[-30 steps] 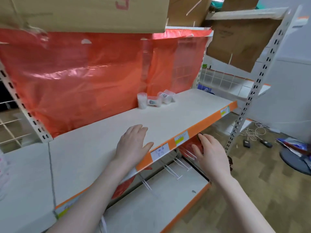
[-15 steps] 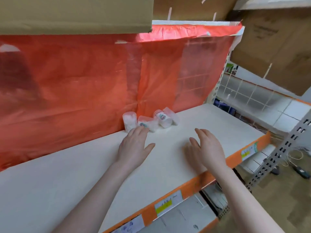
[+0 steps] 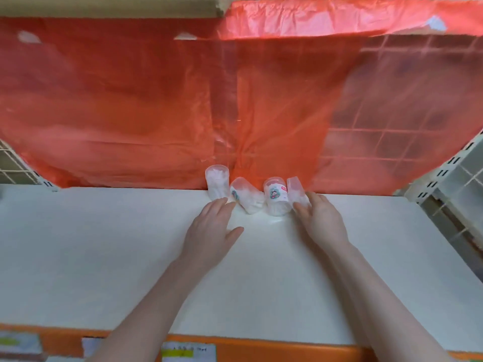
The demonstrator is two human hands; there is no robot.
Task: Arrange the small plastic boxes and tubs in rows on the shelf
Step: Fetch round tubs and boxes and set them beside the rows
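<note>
Several small clear plastic tubs stand or lie at the back of the white shelf (image 3: 104,257), against the red plastic sheet. One tub (image 3: 217,184) stands upright on the left. Two labelled tubs (image 3: 247,195) (image 3: 276,196) lie tipped over beside it. A fourth tub (image 3: 296,191) leans at the right end. My left hand (image 3: 211,228) lies flat on the shelf, fingertips just short of the upright tub. My right hand (image 3: 322,219) reaches with straight fingers and touches the rightmost tub.
A red plastic sheet (image 3: 156,105) hangs behind the shelf over a wire grid. Cardboard (image 3: 104,6) sits on the shelf above. The orange front edge (image 3: 261,348) carries price labels. A white perforated upright (image 3: 444,173) stands at the right.
The view has closed in on the shelf. Both hands have moved forward from the front edge to the tubs, and the right hand now touches the rightmost one.
</note>
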